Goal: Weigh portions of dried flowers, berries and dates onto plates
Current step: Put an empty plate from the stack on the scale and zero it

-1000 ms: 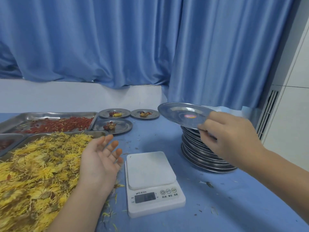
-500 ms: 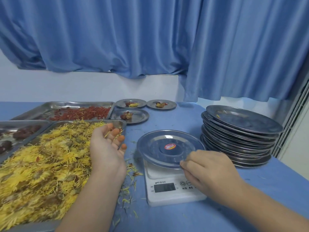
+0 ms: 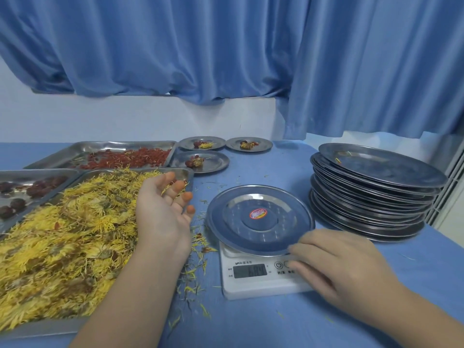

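Note:
An empty steel plate (image 3: 233,222) with a round sticker sits on the white digital scale (image 3: 251,272), whose display is lit. My right hand (image 3: 336,267) lies over the scale's buttons, its fingertips at the plate's near right rim and holding nothing. My left hand (image 3: 163,212) rests palm up and relaxed on the heap of yellow dried flowers (image 3: 62,242) in the near tray. Red berries (image 3: 125,156) fill a tray behind it, and dark dates (image 3: 20,192) lie in a tray at the far left.
A tall stack of steel plates (image 3: 376,192) stands at the right. Three filled plates (image 3: 200,160) sit at the back, past the trays. Loose petals litter the blue table (image 3: 251,322) between tray and scale. A blue curtain hangs behind.
My right hand carried the plate from above the stack down onto the scale, then slid back to the scale's buttons. My left hand stayed on the flowers.

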A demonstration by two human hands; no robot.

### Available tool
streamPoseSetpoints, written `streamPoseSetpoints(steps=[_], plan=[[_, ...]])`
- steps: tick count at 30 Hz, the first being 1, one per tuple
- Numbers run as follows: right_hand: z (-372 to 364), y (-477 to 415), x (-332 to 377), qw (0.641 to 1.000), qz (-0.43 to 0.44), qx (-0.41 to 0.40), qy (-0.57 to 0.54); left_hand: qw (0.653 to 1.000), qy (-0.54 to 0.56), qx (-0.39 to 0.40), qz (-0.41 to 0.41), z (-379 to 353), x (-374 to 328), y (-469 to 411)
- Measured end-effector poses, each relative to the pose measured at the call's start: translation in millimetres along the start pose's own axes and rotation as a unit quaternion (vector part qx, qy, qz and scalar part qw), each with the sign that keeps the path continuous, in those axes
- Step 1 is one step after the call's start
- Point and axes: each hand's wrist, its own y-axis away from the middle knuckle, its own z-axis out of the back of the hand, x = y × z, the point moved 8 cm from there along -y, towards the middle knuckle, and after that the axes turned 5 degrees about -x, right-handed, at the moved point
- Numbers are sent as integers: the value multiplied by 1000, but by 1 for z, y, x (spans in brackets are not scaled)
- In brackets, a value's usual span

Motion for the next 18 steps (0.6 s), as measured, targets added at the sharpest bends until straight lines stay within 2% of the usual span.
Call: streamPoseSetpoints(steps=[4, 9, 18], plan=[[3, 21, -19, 994, -74, 62, -41, 1000, -7, 10, 6, -2, 3, 1], [-24, 38, -33, 957, -181, 192, -122, 999, -25, 24, 5, -5, 5, 3], [-30, 39, -28, 937, -196, 227, -178, 997, -54, 47, 4, -11, 8, 7]])
